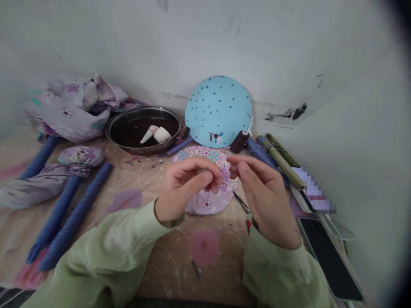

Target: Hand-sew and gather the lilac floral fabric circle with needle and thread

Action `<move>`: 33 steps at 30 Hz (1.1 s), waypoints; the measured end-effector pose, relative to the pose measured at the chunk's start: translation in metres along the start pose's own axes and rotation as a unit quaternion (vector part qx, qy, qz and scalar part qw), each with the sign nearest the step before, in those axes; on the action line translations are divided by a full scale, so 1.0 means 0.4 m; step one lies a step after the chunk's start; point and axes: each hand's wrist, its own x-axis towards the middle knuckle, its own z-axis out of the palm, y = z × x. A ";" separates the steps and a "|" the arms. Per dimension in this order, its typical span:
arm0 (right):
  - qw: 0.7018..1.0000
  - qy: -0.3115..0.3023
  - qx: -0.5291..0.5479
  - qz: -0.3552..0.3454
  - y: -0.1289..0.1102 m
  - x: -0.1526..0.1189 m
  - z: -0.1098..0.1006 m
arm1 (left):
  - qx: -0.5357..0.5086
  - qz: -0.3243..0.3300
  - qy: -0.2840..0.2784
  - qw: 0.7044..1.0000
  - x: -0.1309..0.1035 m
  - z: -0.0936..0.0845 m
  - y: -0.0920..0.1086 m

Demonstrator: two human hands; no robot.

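I hold my left hand (pixel 189 184) and right hand (pixel 265 196) up in front of me, apart from each other, fingers bent and the two sets of fingertips facing across a small gap. On each hand my thumb lies close to my curled forefinger, but I cannot tell whether the tips meet or pinch something too thin to show. Below and behind my hands, the round lilac cloth piece printed with flowers (pixel 207 206) lies flat on the pinkish-brown, flower-patterned table cover (pixel 170 265), partly hidden by my left hand. A dark pair of small scissors (pixel 241 202) lies by its right edge, next to my right hand. Beyond, a dark purple spool of thread (pixel 240 142) leans by the light blue dotted disc (pixel 218 109), which stands against the wall. To the left of the disc sits a round steel pan with a black handle (pixel 141 150), holding two white pieces (pixel 157 134). A dark-screened phone (pixel 330 259) lies to my right, near my sleeve.
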 end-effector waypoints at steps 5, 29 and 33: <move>0.999 -0.031 0.005 -0.042 0.002 -0.005 0.013 | 0.098 0.101 -0.014 0.990 -0.004 0.000 0.001; 1.000 -0.007 -0.013 -0.009 -0.007 0.001 0.002 | 0.302 0.091 -0.023 0.949 0.022 -0.023 0.015; 0.989 0.002 -0.146 -0.017 -0.014 0.001 0.004 | 0.354 0.120 -0.051 0.926 0.035 -0.040 0.036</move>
